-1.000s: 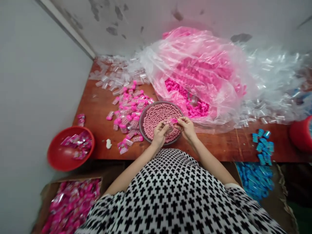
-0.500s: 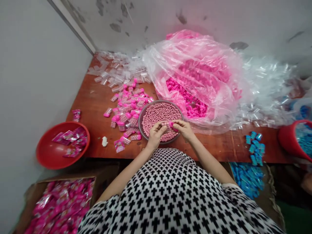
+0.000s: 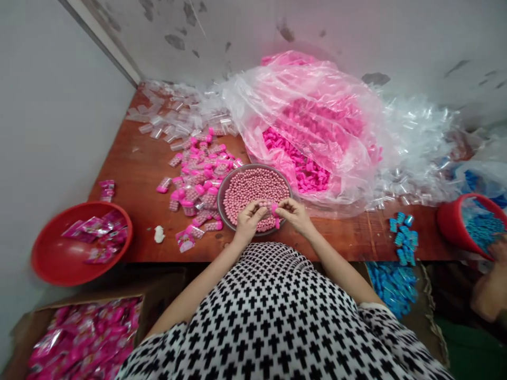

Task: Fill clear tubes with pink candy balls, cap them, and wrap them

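Over the bowl's near side, my left hand pinches a small clear container filled with pink balls. My right hand grips a bright pink cap at the container's right end, with a pink tab hanging down from it. Whether the cap is fully seated I cannot tell. Beneath both hands sits a grey-rimmed bowl full of pink balls. A heap of filled containers with pink caps lies against the bowl's left side.
Behind the bowl stands a plastic bag of pink caps. Clear empty containers are piled at right. A red basin holds pink packets; a box of them is below. A co-worker's hand is at a red bucket near blue containers.
The pink cap has turned, and its tab now hangs downward. My hands stay over the bowl. The view has shifted rightward, and a co-worker's hand shows more at the right edge.
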Motion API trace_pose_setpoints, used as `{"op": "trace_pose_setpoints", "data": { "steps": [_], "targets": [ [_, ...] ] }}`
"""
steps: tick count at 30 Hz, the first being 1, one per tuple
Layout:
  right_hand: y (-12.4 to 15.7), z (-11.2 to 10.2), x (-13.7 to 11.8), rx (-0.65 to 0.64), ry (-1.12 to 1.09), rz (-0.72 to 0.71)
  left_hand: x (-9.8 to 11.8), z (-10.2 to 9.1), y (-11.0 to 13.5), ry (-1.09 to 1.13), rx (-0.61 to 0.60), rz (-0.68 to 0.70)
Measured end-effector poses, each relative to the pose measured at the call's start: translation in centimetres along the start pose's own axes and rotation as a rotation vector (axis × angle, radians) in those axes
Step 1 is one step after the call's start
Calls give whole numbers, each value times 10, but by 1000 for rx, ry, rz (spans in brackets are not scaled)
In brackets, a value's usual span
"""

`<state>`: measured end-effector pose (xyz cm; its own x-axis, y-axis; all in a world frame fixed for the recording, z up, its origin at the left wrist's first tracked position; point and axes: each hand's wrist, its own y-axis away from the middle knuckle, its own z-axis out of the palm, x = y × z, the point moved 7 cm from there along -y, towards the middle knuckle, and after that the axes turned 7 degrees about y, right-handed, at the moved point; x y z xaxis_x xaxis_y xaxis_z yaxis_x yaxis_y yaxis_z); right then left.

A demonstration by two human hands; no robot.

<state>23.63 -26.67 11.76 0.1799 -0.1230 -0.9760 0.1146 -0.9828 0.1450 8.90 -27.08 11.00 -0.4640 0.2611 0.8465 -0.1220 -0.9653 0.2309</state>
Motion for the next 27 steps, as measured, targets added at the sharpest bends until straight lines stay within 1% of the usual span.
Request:
{"op": "trace_pose_setpoints", "data": {
  "steps": [1,3,4,5,7,9,12,16,18,22,27],
  "targets": [
    [-1,-5,-5,12,40,-29,2,-1,0,-44,-8,21],
    [-3,-16,-21,79,135,-127,7,-2,0,-182,-25,80],
    [-3,-20,-30,105,183,-184,9,-3,-1,-263,-35,112],
    [-4,-21,-39,105,237,-241,10,-4,-1,-340,-45,142],
    [-5,-14,-53,44,374,-348,12,-4,0,-443,-60,186],
    [-4,-2,-59,-31,526,-440,13,-4,1,-475,-67,213],
    [-2,10,-60,-74,667,-539,14,-4,3,-475,-63,232],
    [1,16,-58,-136,720,-611,18,-6,4,-472,-67,244],
    [2,16,-59,-161,729,-635,20,-5,3,-489,-93,253],
    [7,17,-66,-166,764,-689,25,-2,1,-529,-142,266],
    [11,21,-63,-200,842,-734,28,4,-1,-650,-242,289]
  ]
}}
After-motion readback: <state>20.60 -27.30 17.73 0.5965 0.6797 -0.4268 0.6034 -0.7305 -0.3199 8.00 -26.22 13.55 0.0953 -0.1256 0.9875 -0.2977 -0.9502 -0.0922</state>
